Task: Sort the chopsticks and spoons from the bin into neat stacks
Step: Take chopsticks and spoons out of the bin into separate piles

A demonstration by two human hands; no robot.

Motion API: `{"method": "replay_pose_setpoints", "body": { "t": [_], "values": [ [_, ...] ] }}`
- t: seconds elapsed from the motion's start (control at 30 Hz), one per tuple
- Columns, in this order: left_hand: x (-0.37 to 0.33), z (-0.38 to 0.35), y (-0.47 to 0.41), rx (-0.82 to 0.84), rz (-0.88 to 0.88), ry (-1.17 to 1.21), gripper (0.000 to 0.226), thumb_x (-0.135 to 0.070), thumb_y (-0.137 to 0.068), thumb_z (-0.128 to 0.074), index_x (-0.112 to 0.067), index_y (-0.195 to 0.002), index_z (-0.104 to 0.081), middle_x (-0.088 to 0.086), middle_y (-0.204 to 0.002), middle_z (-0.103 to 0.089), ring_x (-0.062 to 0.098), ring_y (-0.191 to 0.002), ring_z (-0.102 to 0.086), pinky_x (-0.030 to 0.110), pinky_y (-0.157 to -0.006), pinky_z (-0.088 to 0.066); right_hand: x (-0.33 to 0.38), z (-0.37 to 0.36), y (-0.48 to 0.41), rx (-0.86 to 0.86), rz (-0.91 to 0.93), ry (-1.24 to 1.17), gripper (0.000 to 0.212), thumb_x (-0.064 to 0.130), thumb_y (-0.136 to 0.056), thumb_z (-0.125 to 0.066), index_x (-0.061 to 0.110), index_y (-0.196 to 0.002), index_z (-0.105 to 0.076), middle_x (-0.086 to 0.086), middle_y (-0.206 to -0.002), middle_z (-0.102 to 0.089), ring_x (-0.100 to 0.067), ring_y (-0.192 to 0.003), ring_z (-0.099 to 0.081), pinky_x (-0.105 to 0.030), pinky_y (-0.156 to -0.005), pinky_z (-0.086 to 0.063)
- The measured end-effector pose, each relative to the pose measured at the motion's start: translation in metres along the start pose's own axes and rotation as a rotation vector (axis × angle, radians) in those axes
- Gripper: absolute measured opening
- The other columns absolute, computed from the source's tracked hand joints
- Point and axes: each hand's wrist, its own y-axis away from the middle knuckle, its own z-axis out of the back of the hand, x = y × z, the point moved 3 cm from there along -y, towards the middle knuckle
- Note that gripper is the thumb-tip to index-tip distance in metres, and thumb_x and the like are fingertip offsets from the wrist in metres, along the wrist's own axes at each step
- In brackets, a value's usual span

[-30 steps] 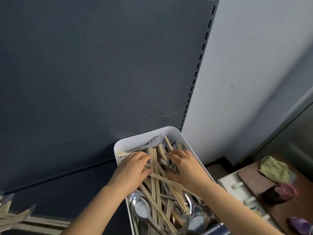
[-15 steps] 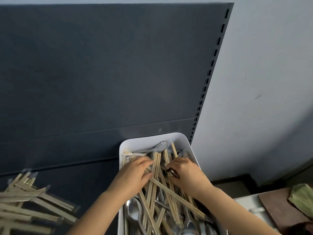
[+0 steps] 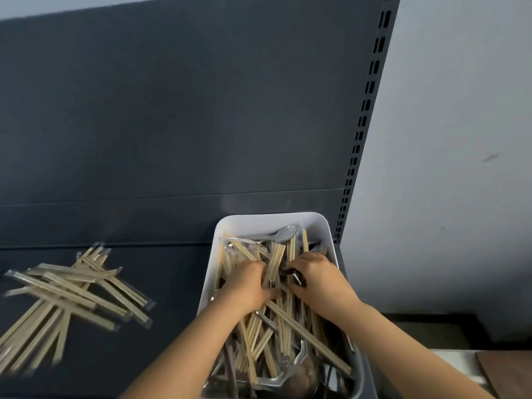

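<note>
Down in the bin [image 3: 328,226], left fingers [image 3: 256,269] curl round chopsticks [image 3: 277,259]; right fingers' [image 3: 300,264] hold unclear.

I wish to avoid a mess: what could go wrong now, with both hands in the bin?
1. The chopsticks and spoons in the bin lie crossed; pulling a bundle with the left hand may drag others over the rim.
2. The pile on the shelf lies crossed too, so more sticks laid there may slide.
</note>
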Motion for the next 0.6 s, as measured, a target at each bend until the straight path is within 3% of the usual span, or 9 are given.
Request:
{"method": "replay_pose_setpoints", "body": {
  "t": [0.13, 0.27, 0.37, 0.43, 0.5, 0.6],
  "values": [
    [0.001, 0.003, 0.000, 0.037, 0.041, 0.128, 0.044, -0.023, -0.080, -0.073, -0.017, -0.122, -0.059, -0.001, -0.116, -0.063, 0.016, -0.104, -0.060, 0.028, -0.089, -0.048, 0.001, 0.003, 0.003, 0.024, 0.015, -0.018, 0.031, 0.026, -0.086, -0.063, 0.020, -0.117, -0.063, -0.002, -0.112, -0.058, -0.021, -0.110, -0.050, -0.029, -0.091, -0.044],
    [0.014, 0.011, 0.001, 0.028, 0.038, 0.194, 0.037, -0.023, -0.083, -0.070, -0.019, -0.119, -0.063, -0.001, -0.118, -0.063, 0.015, -0.105, -0.059, 0.032, -0.093, -0.049, 0.002, 0.006, 0.003, 0.088, -0.010, -0.005, 0.046, 0.028, -0.083, -0.067, 0.019, -0.127, -0.056, -0.002, -0.118, -0.056, -0.021, -0.111, -0.051, -0.030, -0.094, -0.043],
    [0.022, 0.022, 0.002, -0.008, 0.041, 0.253, 0.030, -0.025, -0.085, -0.067, -0.017, -0.114, -0.061, 0.001, -0.110, -0.063, 0.017, -0.095, -0.061, 0.030, -0.085, -0.051, 0.006, 0.009, 0.003, 0.154, -0.044, -0.003, 0.060, 0.035, -0.079, -0.073, 0.018, -0.132, -0.051, 0.000, -0.123, -0.054, -0.021, -0.114, -0.051, -0.030, -0.097, -0.043],
    [0.025, 0.028, 0.001, -0.022, 0.032, 0.270, 0.022, -0.024, -0.086, -0.063, -0.016, -0.106, -0.059, 0.003, -0.102, -0.064, 0.019, -0.087, -0.061, 0.031, -0.075, -0.049, 0.011, 0.014, 0.002, 0.156, -0.071, -0.058, 0.057, 0.038, -0.081, -0.071, 0.017, -0.131, -0.053, 0.000, -0.124, -0.055, -0.018, -0.113, -0.053, -0.027, -0.097, -0.043],
    [0.026, 0.031, 0.000, -0.019, 0.017, 0.297, 0.021, -0.026, -0.085, -0.063, -0.016, -0.102, -0.055, 0.003, -0.100, -0.064, 0.019, -0.084, -0.060, 0.030, -0.071, -0.047, 0.017, 0.024, 0.002, 0.121, -0.113, -0.173, 0.045, 0.041, -0.085, -0.065, 0.017, -0.123, -0.060, 0.002, -0.119, -0.061, -0.014, -0.108, -0.058, -0.025, -0.094, -0.045],
    [0.026, 0.032, -0.001, -0.025, -0.017, 0.330, 0.027, -0.032, -0.083, -0.068, -0.019, -0.100, -0.052, -0.002, -0.100, -0.062, 0.018, -0.091, -0.061, 0.029, -0.076, -0.048, 0.030, 0.040, 0.004, 0.168, -0.134, -0.314, 0.025, 0.051, -0.087, -0.054, 0.029, -0.085, -0.066, 0.009, -0.081, -0.066, -0.008, -0.080, -0.061, -0.028, -0.079, -0.049]
  ]
}}
